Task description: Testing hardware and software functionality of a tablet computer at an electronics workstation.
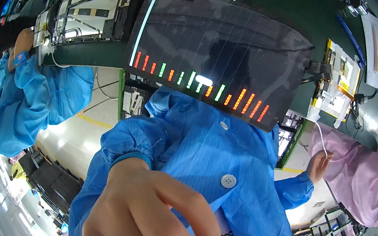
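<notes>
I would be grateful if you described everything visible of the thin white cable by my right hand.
The white cable is slim, smooth and plastic-looking. It hangs in a gentle curve below the bench edge, its lower part held at the fingertips of the right hand. Its upper part runs up to the lower edge of the silver panel on the bench; whether it is attached there cannot be told. No plug shows.

Thin white cable (322, 137), gently curved
</notes>
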Demonstrator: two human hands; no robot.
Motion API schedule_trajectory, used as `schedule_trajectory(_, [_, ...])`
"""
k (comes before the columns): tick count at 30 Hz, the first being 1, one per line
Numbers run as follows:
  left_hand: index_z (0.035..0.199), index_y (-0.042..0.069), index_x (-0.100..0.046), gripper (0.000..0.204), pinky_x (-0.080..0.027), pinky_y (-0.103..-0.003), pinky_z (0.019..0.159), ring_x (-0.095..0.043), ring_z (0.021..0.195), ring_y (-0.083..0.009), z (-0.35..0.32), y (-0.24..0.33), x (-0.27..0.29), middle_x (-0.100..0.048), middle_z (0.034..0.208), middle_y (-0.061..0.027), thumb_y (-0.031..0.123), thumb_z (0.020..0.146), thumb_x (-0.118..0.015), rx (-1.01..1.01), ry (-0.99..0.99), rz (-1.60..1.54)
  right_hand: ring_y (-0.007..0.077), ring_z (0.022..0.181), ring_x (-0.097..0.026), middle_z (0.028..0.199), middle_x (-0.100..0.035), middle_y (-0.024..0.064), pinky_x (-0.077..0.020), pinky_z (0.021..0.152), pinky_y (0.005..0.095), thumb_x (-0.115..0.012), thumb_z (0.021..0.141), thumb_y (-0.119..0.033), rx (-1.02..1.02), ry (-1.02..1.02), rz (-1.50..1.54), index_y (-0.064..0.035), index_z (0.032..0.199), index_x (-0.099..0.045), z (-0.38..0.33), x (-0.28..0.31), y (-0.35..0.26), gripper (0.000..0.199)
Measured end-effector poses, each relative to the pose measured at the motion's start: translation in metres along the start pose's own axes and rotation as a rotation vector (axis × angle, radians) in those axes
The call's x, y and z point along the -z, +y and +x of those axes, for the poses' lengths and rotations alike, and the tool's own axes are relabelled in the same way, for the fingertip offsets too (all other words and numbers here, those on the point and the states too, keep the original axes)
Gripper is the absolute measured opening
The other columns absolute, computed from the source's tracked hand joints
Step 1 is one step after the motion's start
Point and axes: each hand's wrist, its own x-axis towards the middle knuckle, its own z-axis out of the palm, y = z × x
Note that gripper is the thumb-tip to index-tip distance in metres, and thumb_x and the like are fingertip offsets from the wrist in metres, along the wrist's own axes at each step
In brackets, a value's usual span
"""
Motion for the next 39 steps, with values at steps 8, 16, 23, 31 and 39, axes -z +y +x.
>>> schedule_trajectory(8, [0.069,0.021,-0.065,0.015,-0.038,-0.029,0.058,-0.051,0.069,-0.0138,-0.012,-0.018,0.038,-0.054,0.069,0.0025,0.03,0.079,-0.058,-0.242,-0.01,0.674,0.0077,0.048,-0.036,0.066,-0.05,0.0061,-0.0322,0.043,0.0179,-0.034,0.097,-0.015,0.473,-0.085,-0.987,0.0004,0.118,-0.05,-0.015,-0.031,0.021,0.031])
schedule_trajectory(16, [0.085,0.02,-0.073,0.03,-0.04,-0.03,0.069,-0.05,0.072,-0.0149,-0.06,-0.04,0.098,-0.056,0.083,0.0028,0.011,0.059,-0.061,-0.125,-0.156,1.642,0.0094,0.061,-0.039,0.08,-0.051,0.0054,-0.0313,0.054,0.0223,-0.037,0.095,-0.011,1.032,-0.14,-1.494,0.0018,0.117,-0.051,-0.032,-0.079,0.088,0.029])
schedule_trajectory(23, [0.09,0.021,-0.072,0.029,-0.04,-0.03,0.072,-0.05,0.075,-0.0144,-0.07,-0.045,0.102,-0.055,0.084,0.0029,0.014,0.064,-0.061,-0.094,-0.166,1.716,0.0127,0.057,-0.042,0.073,-0.051,0.0078,-0.0343,0.051,0.0244,-0.044,0.095,-0.015,1.237,-0.524,-1.712,0.0001,0.088,-0.05,-0.027,-0.1,0.152,0.018])
schedule_trajectory(31, [0.096,0.021,-0.072,0.026,-0.04,-0.032,0.078,-0.048,0.086,-0.0144,-0.056,-0.061,0.086,-0.054,0.092,0.0005,0.02,0.072,-0.062,0.007,-0.342,1.659,0.0304,0.059,-0.056,0.071,-0.053,0.0159,-0.0428,0.054,0.0324,-0.058,0.078,-0.002,0.81,-1.219,-2.267,0.0025,0.086,-0.056,-0.026,-0.146,0.204,0.009])
schedule_trajectory(39, [0.109,0.005,-0.064,0.04,-0.038,-0.038,0.09,-0.051,0.104,-0.0275,-0.031,-0.038,0.106,-0.056,0.114,-0.0142,0.026,0.077,-0.054,0.138,-0.145,1.748,0.024,0.052,-0.056,0.068,-0.052,0.0069,-0.0443,0.047,0.0334,-0.068,0.073,-0.011,0.673,-1.499,-2.432,-0.0057,0.077,-0.054,-0.016,-0.157,0.225,0.016])
